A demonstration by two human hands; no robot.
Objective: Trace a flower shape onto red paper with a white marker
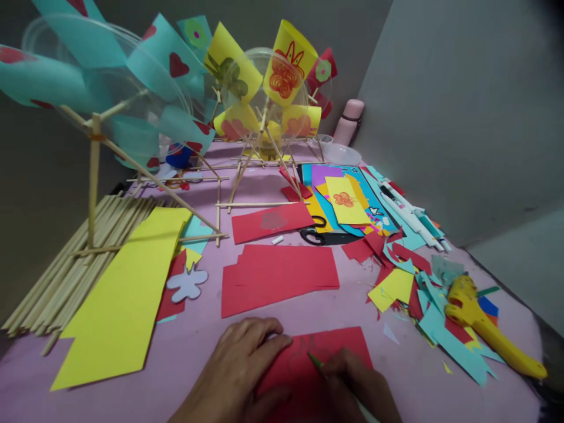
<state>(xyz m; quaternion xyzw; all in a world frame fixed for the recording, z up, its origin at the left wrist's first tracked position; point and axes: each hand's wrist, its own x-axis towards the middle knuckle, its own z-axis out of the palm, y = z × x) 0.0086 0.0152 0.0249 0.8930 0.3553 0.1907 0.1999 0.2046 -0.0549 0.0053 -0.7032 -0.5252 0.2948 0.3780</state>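
Right hand [352,379]: grip pinches a slim green pencil [314,359], tip at the sheet. Left hand [240,361]: grip not closed on anything, thumb parted from fingers, resting on the left part of a rectangular red paper sheet [348,342]. That sheet lies flat on the pink-covered table [409,382], under both hands, faint dark lines near the tip. From my remote station I judge short, light strokes best: dark on red gives me little contrast. I would keep the left fingers firm but clear of the line, to avoid skids or smears. Beyond: overlapping plain red paper pieces [282,270]; then a red paper strip [273,223] bearing a dark figure, perhaps useful for checking proportions. Just beside it, a small white block [277,239], possibly an eraser.
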